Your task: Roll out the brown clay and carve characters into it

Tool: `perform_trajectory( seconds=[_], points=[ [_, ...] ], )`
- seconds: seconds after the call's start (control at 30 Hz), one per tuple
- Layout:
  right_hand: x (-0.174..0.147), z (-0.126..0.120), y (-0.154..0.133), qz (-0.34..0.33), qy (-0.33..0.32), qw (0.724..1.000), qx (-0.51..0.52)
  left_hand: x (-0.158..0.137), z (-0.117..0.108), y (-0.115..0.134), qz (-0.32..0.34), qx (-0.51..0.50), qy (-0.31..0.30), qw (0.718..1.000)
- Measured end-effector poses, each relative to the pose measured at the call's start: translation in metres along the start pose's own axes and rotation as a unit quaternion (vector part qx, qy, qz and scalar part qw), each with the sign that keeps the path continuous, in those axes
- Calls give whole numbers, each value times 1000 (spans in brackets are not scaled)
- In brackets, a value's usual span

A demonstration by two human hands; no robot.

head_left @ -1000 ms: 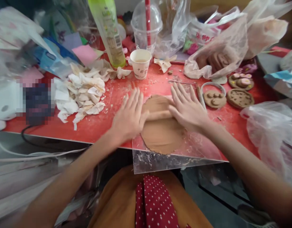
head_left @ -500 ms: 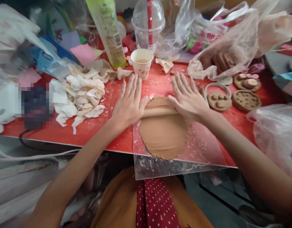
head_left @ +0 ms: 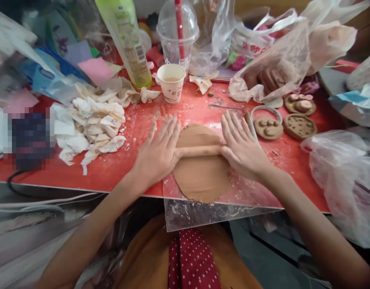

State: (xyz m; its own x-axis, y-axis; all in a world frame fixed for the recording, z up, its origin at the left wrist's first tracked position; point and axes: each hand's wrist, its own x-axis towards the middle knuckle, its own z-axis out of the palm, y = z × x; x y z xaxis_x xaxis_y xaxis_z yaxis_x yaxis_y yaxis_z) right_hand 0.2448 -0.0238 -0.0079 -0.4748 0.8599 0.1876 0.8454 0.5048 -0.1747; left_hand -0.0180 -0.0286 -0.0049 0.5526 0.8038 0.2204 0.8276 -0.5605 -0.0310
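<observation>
A flat brown slab of clay lies on a clear plastic sheet that juts past the table's front edge. Across the slab's middle rests a slim rolling pin. Over the pin's left end my left hand lies flat, its fingers stretched out and pointing away from me. Flat over the other end is my right hand, fingers likewise extended. Both palms hide the ends of the pin. Neither hand grips it.
Behind the slab stands a paper cup of cloudy liquid, near a green bottle and a domed plastic cup. Crumpled tissues lie left. Decorated clay discs, a ring and plastic bags are at right.
Both hands and the rolling pin have come back toward me, from the slab's far part to its middle. The camera view has shifted slightly.
</observation>
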Motion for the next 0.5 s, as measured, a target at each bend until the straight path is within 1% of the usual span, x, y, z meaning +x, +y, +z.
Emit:
perform_trajectory(
  seconds=[0.07, 0.1, 0.17, 0.2, 0.23, 0.27, 0.3, 0.4, 0.5],
  points=[
    [16, -9, 8, 63, 47, 996, 46, 9, -1, -12, -19, 2, 23, 1000],
    [18, -15, 12, 116, 75, 989, 49, 7, -2, -16, -20, 6, 37, 999],
    [12, -27, 21, 247, 99, 964, -4, -2, -4, -20, -3, 25, 48, 999],
    [7, -32, 25, 306, 87, 947, -43, -8, -3, -21, 8, 35, 48, 998],
    [1, -35, 30, 350, 58, 932, -79, -13, -2, -22, 14, 45, 44, 998],
    [-4, -37, 34, 374, 22, 921, -104, -17, 0, -23, 16, 54, 40, 998],
    [-9, -37, 38, 384, -13, 916, -118, -19, 2, -24, 14, 60, 37, 997],
    [-14, -34, 45, 370, -88, 914, -138, -20, 7, -28, 7, 63, 49, 997],
    [-12, -30, 47, 347, -124, 918, -147, -21, 6, -36, -18, 53, 88, 995]
  ],
)
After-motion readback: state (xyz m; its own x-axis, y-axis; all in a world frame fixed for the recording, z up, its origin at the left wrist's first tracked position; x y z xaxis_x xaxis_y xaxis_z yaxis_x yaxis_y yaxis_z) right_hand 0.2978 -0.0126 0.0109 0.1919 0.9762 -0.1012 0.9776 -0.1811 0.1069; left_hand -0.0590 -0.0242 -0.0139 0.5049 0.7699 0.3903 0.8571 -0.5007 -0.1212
